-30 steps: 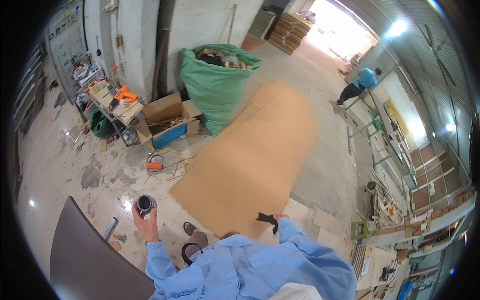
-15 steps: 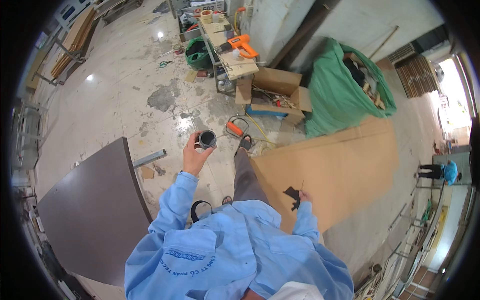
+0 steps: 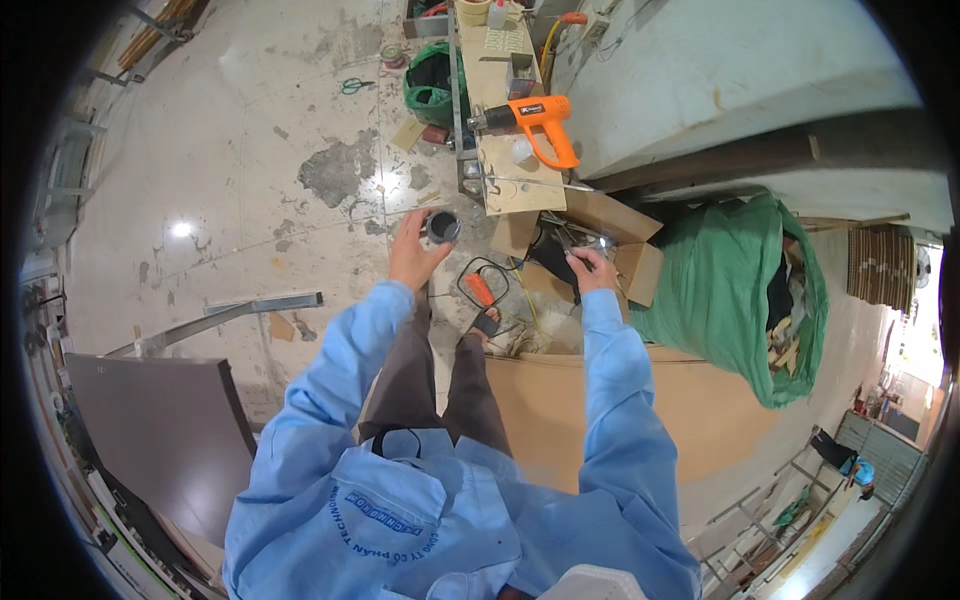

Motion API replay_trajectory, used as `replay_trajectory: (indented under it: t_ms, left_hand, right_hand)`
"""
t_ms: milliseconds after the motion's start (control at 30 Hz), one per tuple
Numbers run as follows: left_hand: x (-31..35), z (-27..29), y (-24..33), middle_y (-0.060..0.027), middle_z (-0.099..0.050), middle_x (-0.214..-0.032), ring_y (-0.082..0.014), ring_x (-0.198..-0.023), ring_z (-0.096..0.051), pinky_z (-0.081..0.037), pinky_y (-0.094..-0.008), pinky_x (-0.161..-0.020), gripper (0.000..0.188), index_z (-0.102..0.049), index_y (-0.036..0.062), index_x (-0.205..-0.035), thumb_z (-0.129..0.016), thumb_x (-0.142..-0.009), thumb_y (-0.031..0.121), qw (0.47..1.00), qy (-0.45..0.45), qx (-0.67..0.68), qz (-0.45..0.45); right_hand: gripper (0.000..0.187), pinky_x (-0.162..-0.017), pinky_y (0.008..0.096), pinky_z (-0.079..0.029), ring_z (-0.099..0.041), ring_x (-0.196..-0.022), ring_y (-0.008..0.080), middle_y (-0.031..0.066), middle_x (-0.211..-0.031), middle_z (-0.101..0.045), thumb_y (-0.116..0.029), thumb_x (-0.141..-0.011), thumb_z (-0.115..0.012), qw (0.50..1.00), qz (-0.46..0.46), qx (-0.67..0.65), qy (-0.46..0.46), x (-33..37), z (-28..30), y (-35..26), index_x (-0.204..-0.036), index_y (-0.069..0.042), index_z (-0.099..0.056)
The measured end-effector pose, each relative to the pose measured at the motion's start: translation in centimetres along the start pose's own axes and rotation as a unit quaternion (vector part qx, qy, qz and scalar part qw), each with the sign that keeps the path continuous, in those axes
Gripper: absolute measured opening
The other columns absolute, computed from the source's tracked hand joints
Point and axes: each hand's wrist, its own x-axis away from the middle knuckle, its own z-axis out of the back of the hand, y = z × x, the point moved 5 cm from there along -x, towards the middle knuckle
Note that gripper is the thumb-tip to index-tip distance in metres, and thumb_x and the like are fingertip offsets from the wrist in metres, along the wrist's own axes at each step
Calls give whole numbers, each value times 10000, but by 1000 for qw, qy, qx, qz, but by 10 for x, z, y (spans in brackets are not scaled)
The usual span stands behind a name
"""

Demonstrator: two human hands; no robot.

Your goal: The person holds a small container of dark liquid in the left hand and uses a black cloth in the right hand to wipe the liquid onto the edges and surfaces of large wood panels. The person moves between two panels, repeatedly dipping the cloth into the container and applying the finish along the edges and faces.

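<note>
Both hands now nearer bench; dark round can (image 3: 443,227).

An open brown cardboard box (image 3: 610,250) stood below the workbench, beside a bulging green sack (image 3: 735,290); no screens observed.

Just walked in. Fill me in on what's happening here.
A person in a light blue work jacket stands on a workshop floor. The left hand holds up a small dark round container. The right hand reaches into an open cardboard box and seems to hold something small and metallic; I can't tell what. Beyond the box, an orange heat gun lies on a narrow workbench. A green sack sits to the right.
</note>
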Motion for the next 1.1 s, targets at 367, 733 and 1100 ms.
replay_trajectory:
  t_ms: [367,733,1100]
  left_hand:
    - [-177,-155,-116,-111,-682,-1320,-375,-1245,-609,-479,-461,-1069,703,-632,101,-1335,-937,-706,170,997,-56,-50,-21]
    - [-205,-194,-128,-112,-632,-1331,-402,-1218,-583,-479,-477,-1046,761,-595,93,-1350,-923,-664,56,990,-131,-55,-5]
    - [-199,-192,-136,-148,-586,-1346,-414,-1273,-555,-470,-506,-1055,755,-567,84,-1374,-904,-699,61,989,-146,-22,21]
  right_hand:
    - [182,-859,395,-580,-761,-914,318,150,-991,-789,-144,-879,-811,995,-71,66,-7,-121,-75,-37,-1038,-63,-773]
    - [181,-875,401,-569,-742,-934,332,148,-1003,-763,-124,-903,-791,998,-50,40,5,-180,-182,-22,-1047,-25,-745]
    - [179,-832,465,-559,-714,-917,392,170,-983,-736,-91,-880,-806,996,-63,15,62,-170,-192,-19,-1023,-16,-727]
